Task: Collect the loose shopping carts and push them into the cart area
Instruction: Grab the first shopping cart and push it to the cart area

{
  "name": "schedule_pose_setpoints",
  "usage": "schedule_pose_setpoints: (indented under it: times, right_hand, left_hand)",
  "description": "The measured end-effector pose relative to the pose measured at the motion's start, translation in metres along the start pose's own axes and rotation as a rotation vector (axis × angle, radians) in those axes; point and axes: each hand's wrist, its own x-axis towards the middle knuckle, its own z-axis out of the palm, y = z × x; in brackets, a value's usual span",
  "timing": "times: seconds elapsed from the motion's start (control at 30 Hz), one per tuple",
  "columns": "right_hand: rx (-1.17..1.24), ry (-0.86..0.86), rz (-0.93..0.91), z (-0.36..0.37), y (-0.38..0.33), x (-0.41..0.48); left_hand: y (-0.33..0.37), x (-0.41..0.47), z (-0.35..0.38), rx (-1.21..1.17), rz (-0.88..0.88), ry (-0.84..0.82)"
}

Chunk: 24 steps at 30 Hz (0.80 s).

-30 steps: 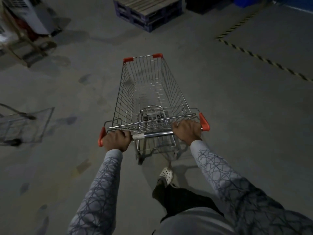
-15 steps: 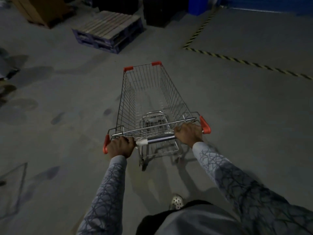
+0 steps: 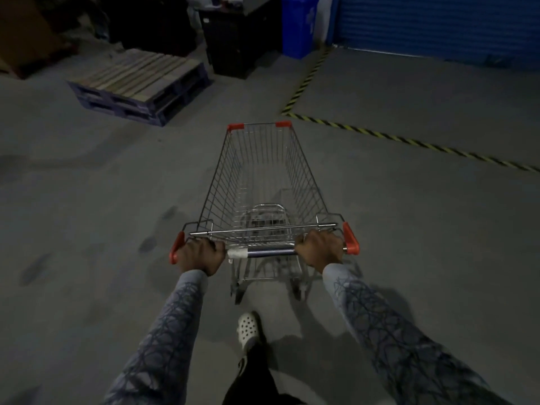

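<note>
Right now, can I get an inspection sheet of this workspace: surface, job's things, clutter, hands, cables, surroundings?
Surface: concrete floor, grey with dark stained patches.
Job's things: one wire cart on its wheels, nothing loaded in the basket; no other cart in view.
Clutter: pallet on the floor ahead to the left, apart from the cart.
Hands: left hand and right hand each grip the handle, near its red ends.
Cables: nothing seen.
Surroundings: striped floor tape ahead to the right; blue bin and blue shutter beyond; dim light.
</note>
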Motion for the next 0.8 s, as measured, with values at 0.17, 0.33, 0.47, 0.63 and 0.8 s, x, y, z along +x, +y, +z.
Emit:
schedule_pose_setpoints:
  times: [0.17,0.33,0.47,0.63,0.8]
  right_hand:
    - [-0.049,0.103,0.104,0.0,-0.01,0.101]
    - [0.016,0.249,0.249,0.006,-0.019,0.19]
    - [0.145,0.311,0.231,0.017,-0.01,0.247]
    - [0.198,0.335,0.156,0.023,0.031,0.356]
    - [0.289,0.171,0.165,0.013,0.071,0.47]
  left_hand:
    - [0.03,0.105,-0.023,0.081,0.268,0.135]
    - [0.067,0.232,-0.048,0.121,0.229,-0.051]
    - [0.097,0.299,-0.075,0.132,0.277,-0.087]
    - [0.151,0.39,-0.096,0.13,0.364,-0.196]
    - [0.221,0.487,-0.113,0.132,0.409,-0.188]
